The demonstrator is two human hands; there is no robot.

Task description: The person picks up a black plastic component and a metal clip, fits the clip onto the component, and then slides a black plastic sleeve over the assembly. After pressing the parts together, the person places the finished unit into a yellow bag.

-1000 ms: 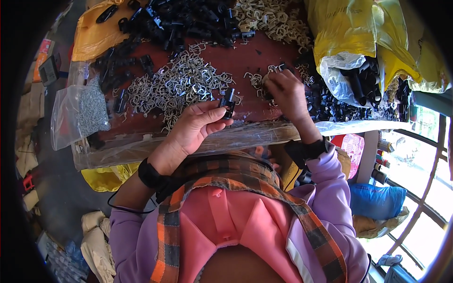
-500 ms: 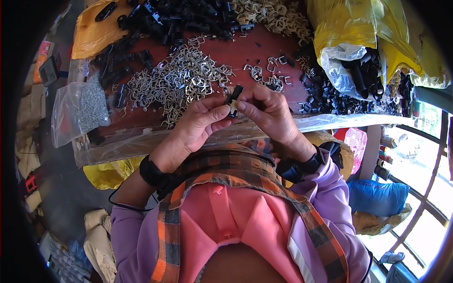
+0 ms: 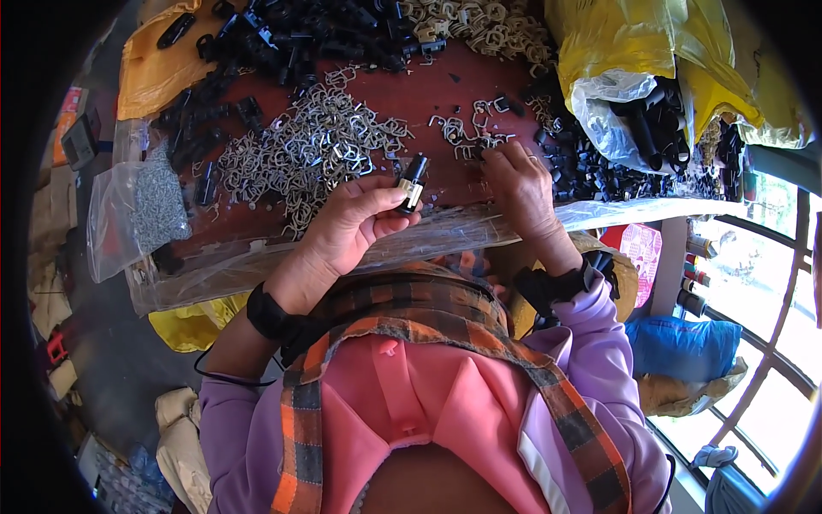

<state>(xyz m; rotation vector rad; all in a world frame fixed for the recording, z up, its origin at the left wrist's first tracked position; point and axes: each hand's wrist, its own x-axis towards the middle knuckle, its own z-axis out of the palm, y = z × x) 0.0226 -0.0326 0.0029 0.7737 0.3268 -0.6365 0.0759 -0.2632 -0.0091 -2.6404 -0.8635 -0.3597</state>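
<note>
Between the thumb and fingers of my left hand (image 3: 364,210) is a small black cylindrical part (image 3: 417,166) with a pale band around its lower half, held upright over the table's near edge. My right hand (image 3: 522,193) is apart from it, on the right, with fingers bent down and drawn together at a small group of U-shaped metal clips (image 3: 469,137). Its fingertips are partly hidden, and whatever they pinch cannot be made out. A large heap of the same silvery clips (image 3: 312,141) lies beyond my left hand on the red tabletop (image 3: 372,90).
Black plastic parts (image 3: 300,34) and brass-coloured clips (image 3: 488,26) are piled at the back. Small black pieces (image 3: 591,163) lie at the right, below a yellow bag (image 3: 616,43) with black tubes. A clear bag of small grey pieces (image 3: 158,201) hangs by the left edge.
Both hands were together on the black part. My right hand has let go and moved right to the small group of clips; my left hand keeps the part, now turned more upright.
</note>
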